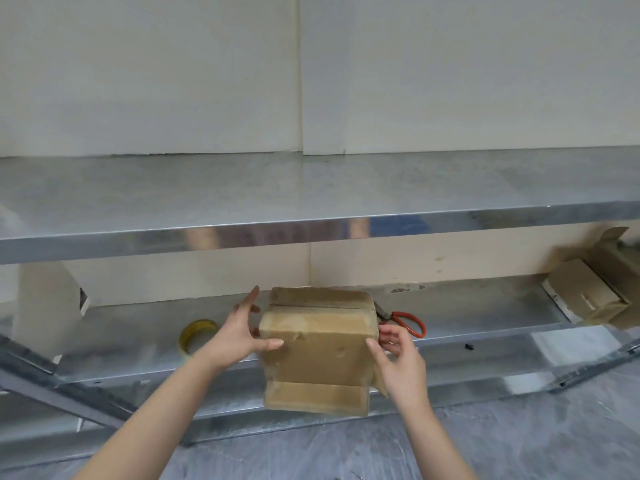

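Two metal shelves make up the rack (311, 226), the biggest thing here. Its upper shelf runs above the box (318, 344) and its lower shelf lies behind the box. A pale wall (173, 81) stands beyond the box, and a grey floor (346, 452) spreads under it.

The box is brown cardboard with its top flaps closed along a seam. It is held up in front of the lower shelf's front edge, and its bottom hangs lower than that edge. Far to the right of the box, an open carton (585, 292) lies on the lower shelf.

The left hand (239, 330) grips the left side of the box: the thumb lies across the front face, the palm is against the side, and one finger points up past the top corner. The right hand (401, 362) holds the right edge, with the thumb on the front corner and the fingers curled round the side (their tips are partly hidden).

Left of the box, near the left hand, a roll of yellowish tape (197, 336) rests on the lower shelf. Just right of the box and behind the right hand lie scissors (408, 322) with red handles. Their blades point toward the box.
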Tool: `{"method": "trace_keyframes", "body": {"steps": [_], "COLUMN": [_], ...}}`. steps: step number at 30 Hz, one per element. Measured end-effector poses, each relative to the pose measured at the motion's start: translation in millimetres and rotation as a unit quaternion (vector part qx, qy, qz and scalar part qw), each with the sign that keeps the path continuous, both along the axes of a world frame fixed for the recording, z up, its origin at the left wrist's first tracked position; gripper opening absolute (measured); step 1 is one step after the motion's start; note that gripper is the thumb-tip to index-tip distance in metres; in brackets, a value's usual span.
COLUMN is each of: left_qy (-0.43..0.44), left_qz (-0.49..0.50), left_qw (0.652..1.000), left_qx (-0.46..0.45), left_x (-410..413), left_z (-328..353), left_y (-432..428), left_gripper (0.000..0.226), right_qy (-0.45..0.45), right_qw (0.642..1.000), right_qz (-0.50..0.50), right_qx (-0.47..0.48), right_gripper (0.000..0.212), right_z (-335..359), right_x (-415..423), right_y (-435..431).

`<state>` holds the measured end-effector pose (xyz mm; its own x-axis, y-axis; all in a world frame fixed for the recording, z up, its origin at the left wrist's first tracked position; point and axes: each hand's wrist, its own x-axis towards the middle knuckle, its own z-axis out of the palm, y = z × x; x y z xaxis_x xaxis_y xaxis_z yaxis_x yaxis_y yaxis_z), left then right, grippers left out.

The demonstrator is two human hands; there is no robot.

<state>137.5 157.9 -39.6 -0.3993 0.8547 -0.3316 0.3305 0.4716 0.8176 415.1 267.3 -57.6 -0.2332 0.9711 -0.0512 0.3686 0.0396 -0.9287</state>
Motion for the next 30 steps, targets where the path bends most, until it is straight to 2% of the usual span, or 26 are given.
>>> {"method": "trace_keyframes", "body": {"steps": [2,4,8,11,13,16,20,25,28,30], "left_qy": [-0.053,-0.151,-0.262,-0.307,-0.283,-0.196,-0.226,-0.138,-0.1,-0.076], "left_qz": [-0.031,-0.057,-0.084,-0.076,-0.082,-0.032,0.036,0.106,0.16,0.191], "left_qw": [0.998,0.986,0.961,0.948,0.956,0.979,0.964,0.971,0.965,0.962], "left_qx": [-0.027,-0.033,-0.022,0.017,0.021,0.049,0.133,0.167,0.183,0.181], "left_x": [-4,-4,1,4,10,22,43,65,76,81], "left_z": [7,10,5,3,2,-3,-12,-12,-16,-20], "left_y": [4,6,-1,-12,-21,-34,-49,-50,-50,-49], "left_gripper": [0.119,0.119,0.122,0.118,0.119,0.119,0.116,0.129,0.111,0.094], "right_qy": [0.001,-0.004,0.026,0.028,0.002,-0.007,-0.005,-0.036,-0.016,-0.001], "right_qw": [1.0,1.0,1.0,0.999,0.999,0.996,0.991,0.987,0.983,0.979], "right_qz": [-0.014,-0.009,0.008,0.02,0.043,0.08,0.127,0.151,0.183,0.204], "right_qx": [0.013,0.016,-0.003,0.004,0.011,0.034,0.038,0.038,-0.025,-0.032], "right_gripper": [0.023,0.026,0.047,0.06,0.065,0.066,0.075,0.076,0.075,0.071], "right_z": [-2,-3,2,10,17,28,38,37,28,22], "right_x": [0,0,6,14,14,5,-12,-36,-47,-50], "right_y": [-7,-15,-23,-18,-10,2,12,26,23,18]}}
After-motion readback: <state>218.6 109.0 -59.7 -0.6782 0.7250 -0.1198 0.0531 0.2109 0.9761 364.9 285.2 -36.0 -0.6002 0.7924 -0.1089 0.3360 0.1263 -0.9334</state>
